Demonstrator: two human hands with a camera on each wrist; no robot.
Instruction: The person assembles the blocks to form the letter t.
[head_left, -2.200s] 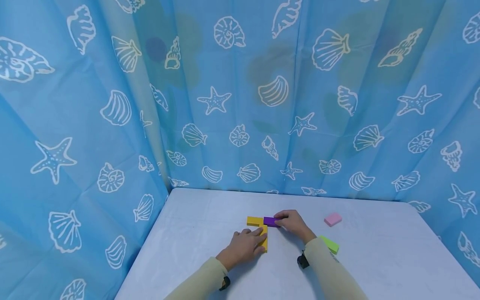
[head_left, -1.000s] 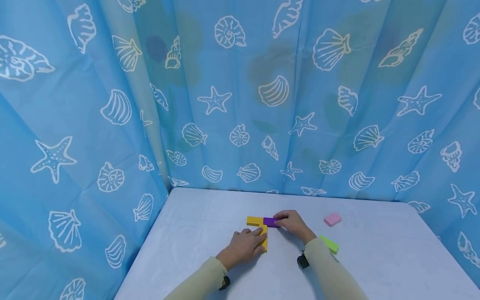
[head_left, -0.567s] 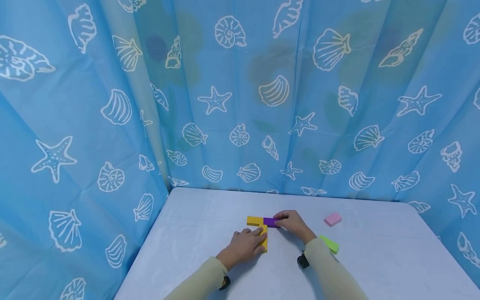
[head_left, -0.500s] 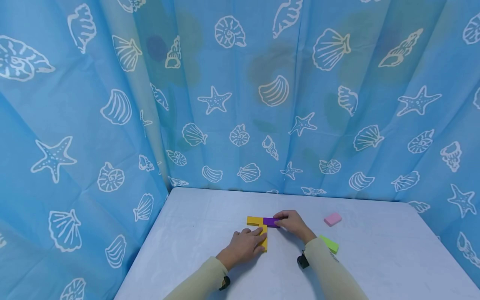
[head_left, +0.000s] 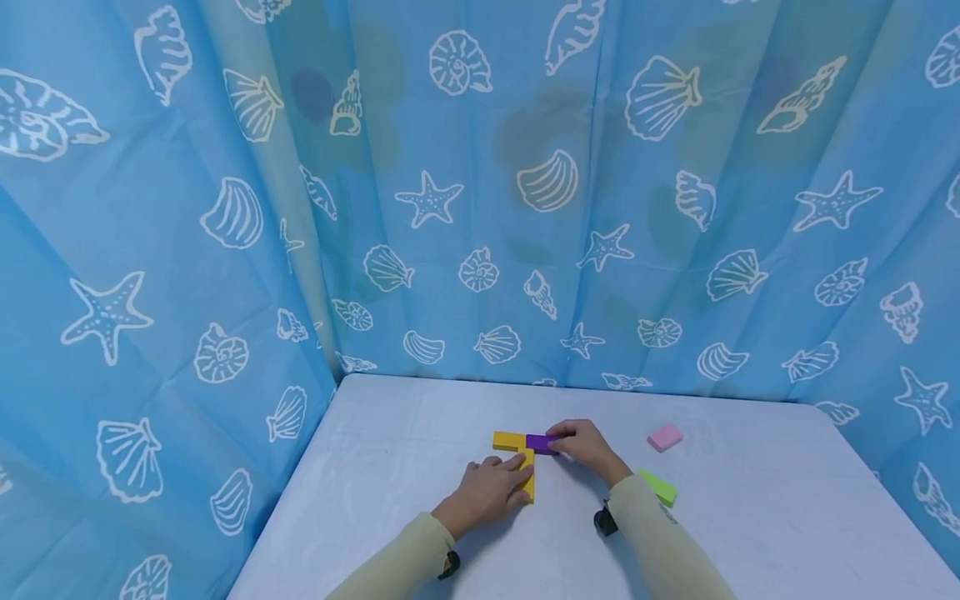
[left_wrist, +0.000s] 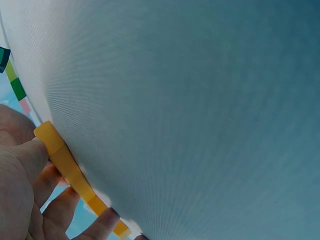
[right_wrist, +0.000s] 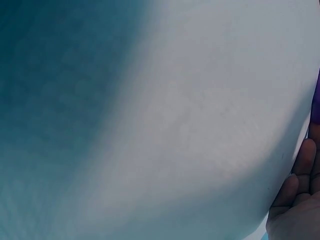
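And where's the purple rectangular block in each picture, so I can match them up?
Head: lower middle, slightly right of centre; the purple rectangular block is pinched by the right hand.
Left wrist: I can't see it there.
Right wrist: only a dark sliver at the right edge, above the fingers.
Shared landmark: the white tabletop, shaded bluish in both wrist views.

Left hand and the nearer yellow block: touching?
Touching. The left wrist view shows the left hand with its thumb against the near end of the nearer yellow block.
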